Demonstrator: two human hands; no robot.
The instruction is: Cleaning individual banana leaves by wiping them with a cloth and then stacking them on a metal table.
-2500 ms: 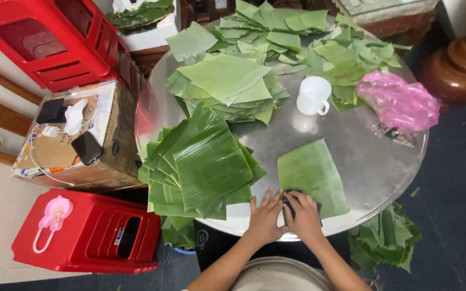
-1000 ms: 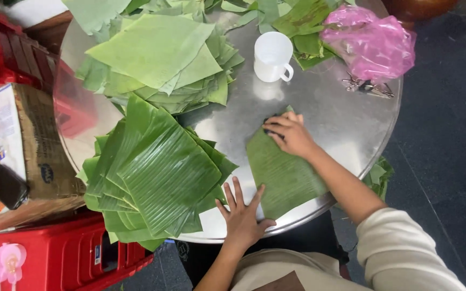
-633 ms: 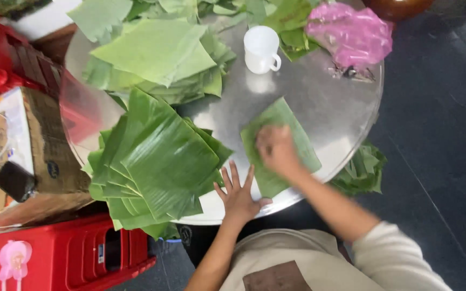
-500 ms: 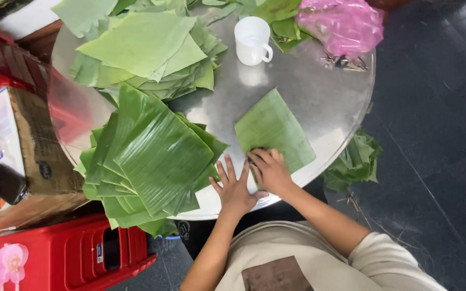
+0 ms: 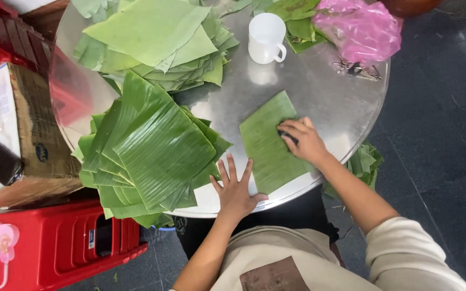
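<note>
Head view. At centre frame a single cut leaf (image 5: 269,144) is lying flat on the round metal table (image 5: 319,91), its near edge close to the table rim. The right hand (image 5: 304,141) is pressing on the leaf's right edge, fingers curled together over a small dark thing that is too hidden to name; half a second ago this hand was sitting at the leaf's near corner, beside the other hand, so it is now travelling up and to the right across the leaf surface. The left hand (image 5: 235,187) is resting flat, fingers spread apart and gripping nothing, at the lower left corner of the leaf, in much the same place as a moment earlier, which reads as pinning the leaf while the right hand is stroking over it. This back-and-forth suggests the leaf is being wiped, with this pass running toward its far side.

Left of centre, a tall stack (image 5: 152,145) of dark green leaves is overhanging the rim. At upper left a paler pile (image 5: 157,37) is lying. A white cup (image 5: 266,37) is standing at top centre, and a pink bag (image 5: 358,29) at upper right. A red crate (image 5: 55,250) is sitting at lower left, below the table.
</note>
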